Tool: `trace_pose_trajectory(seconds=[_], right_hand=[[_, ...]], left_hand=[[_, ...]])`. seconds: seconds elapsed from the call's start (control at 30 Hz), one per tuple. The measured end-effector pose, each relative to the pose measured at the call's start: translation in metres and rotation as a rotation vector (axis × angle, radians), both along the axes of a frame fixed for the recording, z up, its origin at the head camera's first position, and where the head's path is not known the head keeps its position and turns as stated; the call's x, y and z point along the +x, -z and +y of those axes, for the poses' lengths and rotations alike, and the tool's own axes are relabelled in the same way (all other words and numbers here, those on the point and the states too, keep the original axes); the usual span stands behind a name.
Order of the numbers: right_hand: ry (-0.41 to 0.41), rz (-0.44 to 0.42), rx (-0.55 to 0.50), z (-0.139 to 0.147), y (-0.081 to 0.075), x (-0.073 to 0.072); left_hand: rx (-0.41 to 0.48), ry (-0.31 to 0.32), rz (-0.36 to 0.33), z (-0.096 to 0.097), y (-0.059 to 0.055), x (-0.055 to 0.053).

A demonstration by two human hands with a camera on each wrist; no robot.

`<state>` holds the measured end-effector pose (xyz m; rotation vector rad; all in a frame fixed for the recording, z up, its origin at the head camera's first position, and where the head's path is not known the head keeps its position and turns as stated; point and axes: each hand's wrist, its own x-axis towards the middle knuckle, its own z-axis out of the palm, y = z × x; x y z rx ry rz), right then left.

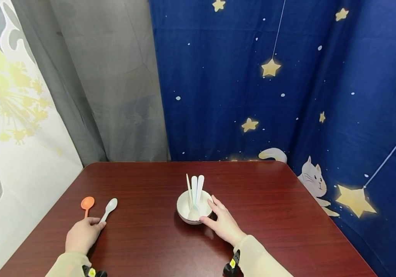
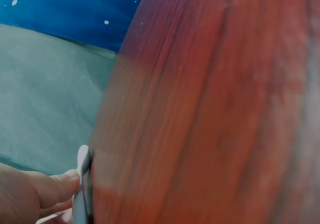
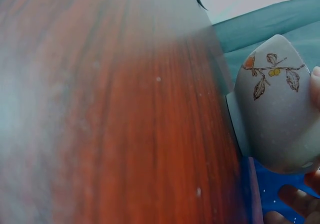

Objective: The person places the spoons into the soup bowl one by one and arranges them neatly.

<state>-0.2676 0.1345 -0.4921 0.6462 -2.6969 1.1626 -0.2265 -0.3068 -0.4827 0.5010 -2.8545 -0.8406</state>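
My left hand [image 1: 83, 234] is low over the left side of the table, pinching a white spoon [image 1: 111, 204] by its handle between thumb and fingers. The spoon's head points away from me. Just left of it an orange spoon [image 1: 87, 203] lies with its handle end hidden behind the hand. At mid-table my right hand [image 1: 225, 225] holds the right side of a white bowl [image 1: 181, 209], thumb on the near rim and fingers round the far side. Leafy branches decorate the outside of the bowl [image 3: 275, 114]. Pale utensils [image 1: 194, 188] lean in it, handles up, with one spoon head low inside.
The dark red wooden table [image 1: 142, 246] has rounded far corners. Behind it hang a grey curtain [image 1: 115, 84] and a blue star-patterned curtain [image 1: 218, 84]. A white flower-print curtain [image 1: 18, 161] hangs along the left.
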Motion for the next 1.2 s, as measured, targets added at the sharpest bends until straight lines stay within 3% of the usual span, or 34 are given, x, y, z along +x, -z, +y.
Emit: trace_pose_trajectory(seconds=[0.33, 0.63, 0.97, 1.2], right_hand=[[-0.005, -0.002, -0.011, 0.000, -0.001, 0.000], [-0.003, -0.005, -0.010, 0.000, -0.001, 0.000], [0.002, -0.011, -0.017, -0.001, -0.001, 0.001], [0.005, -0.013, -0.024, -0.001, -0.001, 0.002]], left_hand=[[-0.002, 0.072, -0.074, -0.004, -0.003, 0.007], [-0.010, 0.065, -0.085, -0.002, -0.003, 0.006], [0.004, 0.045, -0.034, -0.002, 0.004, 0.002], [-0.016, 0.004, 0.053, 0.006, 0.009, -0.001]])
